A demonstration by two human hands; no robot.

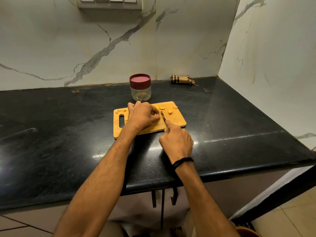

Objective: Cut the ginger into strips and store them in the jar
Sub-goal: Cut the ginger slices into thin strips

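A wooden cutting board (176, 119) lies on the black counter. My left hand (142, 115) rests on the board with curled fingers, pinching a piece of ginger that it mostly hides. My right hand (176, 141) grips a small knife (163, 118), index finger along its spine, with the blade right beside my left fingertips. Several yellow ginger pieces (162, 108) lie at the board's far side, and peel scraps (121, 111) sit near its left end. A clear jar (140, 93) with a maroon lid on it stands just behind the board.
The black stone counter (59, 125) runs into a corner of marble walls. A rolled striped cloth (181, 80) lies at the back right against the wall. The counter's front edge passes under my forearms. A switch panel (109, 2) is mounted high on the wall.
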